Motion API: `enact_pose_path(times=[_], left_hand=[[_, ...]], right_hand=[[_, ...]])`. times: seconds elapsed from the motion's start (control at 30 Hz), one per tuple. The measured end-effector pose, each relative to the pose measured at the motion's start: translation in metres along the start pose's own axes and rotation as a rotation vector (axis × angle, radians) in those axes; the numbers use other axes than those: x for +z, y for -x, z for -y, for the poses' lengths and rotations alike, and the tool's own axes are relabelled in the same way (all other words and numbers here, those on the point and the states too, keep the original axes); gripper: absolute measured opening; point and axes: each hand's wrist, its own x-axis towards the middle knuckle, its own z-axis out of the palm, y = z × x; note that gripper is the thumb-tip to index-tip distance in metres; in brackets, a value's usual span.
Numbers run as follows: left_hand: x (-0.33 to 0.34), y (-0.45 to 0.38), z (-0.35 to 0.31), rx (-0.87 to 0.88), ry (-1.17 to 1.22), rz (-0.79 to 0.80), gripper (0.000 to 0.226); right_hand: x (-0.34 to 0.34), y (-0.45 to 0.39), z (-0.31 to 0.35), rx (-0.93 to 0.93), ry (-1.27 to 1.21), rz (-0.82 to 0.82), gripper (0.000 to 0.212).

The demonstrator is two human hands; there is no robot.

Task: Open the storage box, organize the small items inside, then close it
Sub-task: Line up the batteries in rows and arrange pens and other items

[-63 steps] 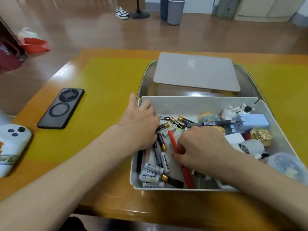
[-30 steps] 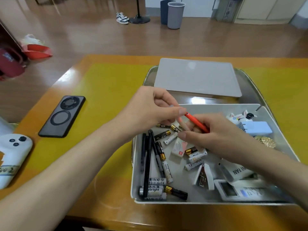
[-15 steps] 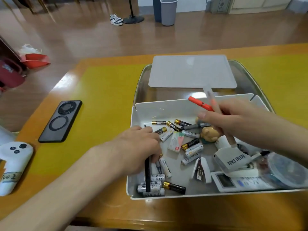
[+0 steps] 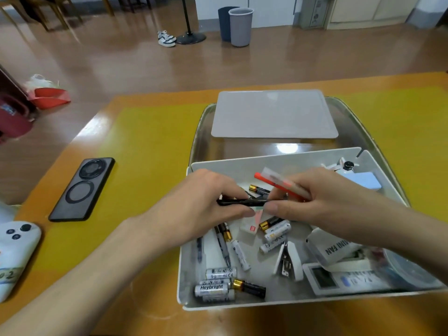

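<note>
Left hand grip pinching black pen, right hand grip holding orange pen over storage box

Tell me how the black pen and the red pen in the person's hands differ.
The black pen lies level, pinched by both the left hand and right hand; the red pen slants upward, gripped by the right hand only. The black pen is dark throughout; the red one is bright. Both are held above the storage box.

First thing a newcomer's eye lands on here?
The two hands meeting over the open storage box: the left hand passes a black pen toward the right hand, which already holds an orange pen. Below them lie loose batteries, and the grey lid lies behind the box.
</note>
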Motion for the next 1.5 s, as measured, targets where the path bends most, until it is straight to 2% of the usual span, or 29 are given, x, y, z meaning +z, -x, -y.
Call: enact_pose_path(times=[0.1, 0.23, 0.33, 0.43, 0.53, 0.63, 0.7, 0.9, 1.1, 1.17, 1.3, 1.5], left_hand=[[0.003, -0.002, 0.001, -0.070, 0.092, 0.007, 0.021], [-0.006, -0.001, 0.015, -0.149, -0.011, 0.064, 0.019], [-0.010, 0.002, 0.020, -0.134, -0.235, 0.060, 0.024], [-0.001, 0.004, 0.018, -0.038, -0.477, 0.213, 0.037], [0.006, 0.001, 0.016, -0.030, -0.537, 0.373, 0.040], [0.012, -0.005, 0.013, -0.025, -0.567, 0.403, 0.028], [0.017, -0.011, 0.011, -0.005, -0.602, 0.415, 0.022], [0.020, -0.018, 0.017, 0.000, -0.621, 0.347, 0.024], [0.020, -0.014, 0.018, 0.091, -0.550, 0.313, 0.041], [0.015, -0.014, 0.017, 0.059, -0.459, 0.308, 0.043], [0.006, -0.014, 0.015, 0.040, -0.348, 0.287, 0.018], [0.004, -0.012, -0.001, 0.095, -0.310, 0.283, 0.020]], right_hand=[[-0.002, 0.000, 0.001, 0.016, 0.046, 0.008, 0.022], [-0.022, 0.002, -0.003, 0.103, 0.101, -0.042, 0.042], [-0.042, 0.010, -0.010, 0.087, 0.054, -0.168, 0.047], [-0.049, 0.016, -0.016, 0.043, -0.128, -0.348, 0.042], [-0.046, 0.017, -0.016, 0.063, -0.295, -0.426, 0.044], [-0.038, 0.018, -0.013, 0.103, -0.369, -0.370, 0.031], [-0.032, 0.018, -0.011, 0.104, -0.387, -0.320, 0.032], [-0.022, 0.023, -0.006, 0.099, -0.493, -0.222, 0.026], [-0.026, 0.027, -0.012, 0.071, -0.475, -0.228, 0.028], [-0.027, 0.026, -0.011, 0.051, -0.480, -0.238, 0.028], [-0.027, 0.025, -0.010, 0.030, -0.470, -0.234, 0.027], [-0.024, 0.021, -0.006, 0.016, -0.450, -0.246, 0.028]])
